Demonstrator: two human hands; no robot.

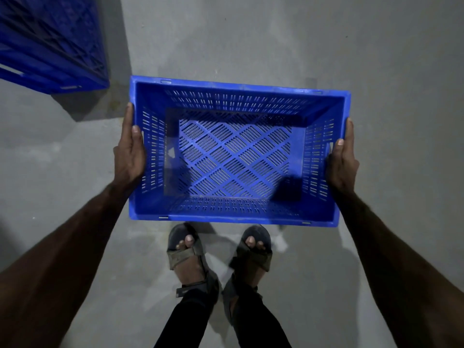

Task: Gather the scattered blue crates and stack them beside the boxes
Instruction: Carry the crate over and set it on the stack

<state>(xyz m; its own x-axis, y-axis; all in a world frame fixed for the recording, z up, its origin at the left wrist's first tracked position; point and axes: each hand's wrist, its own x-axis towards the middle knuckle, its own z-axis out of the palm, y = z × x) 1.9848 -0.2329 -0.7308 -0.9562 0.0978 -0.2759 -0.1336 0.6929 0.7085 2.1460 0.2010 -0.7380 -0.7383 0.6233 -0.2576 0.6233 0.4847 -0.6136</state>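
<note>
An empty blue slotted plastic crate hangs level in front of me, above the grey floor and just ahead of my feet. My left hand grips its left short side, thumb over the rim. My right hand grips the right short side the same way. The fingers under both sides are hidden by the crate walls. A second blue crate stands on the floor at the upper left, cut off by the frame edge.
Bare grey concrete floor stretches ahead and to the right. My two sandalled feet stand directly below the held crate. The boxes named in the task are not in view.
</note>
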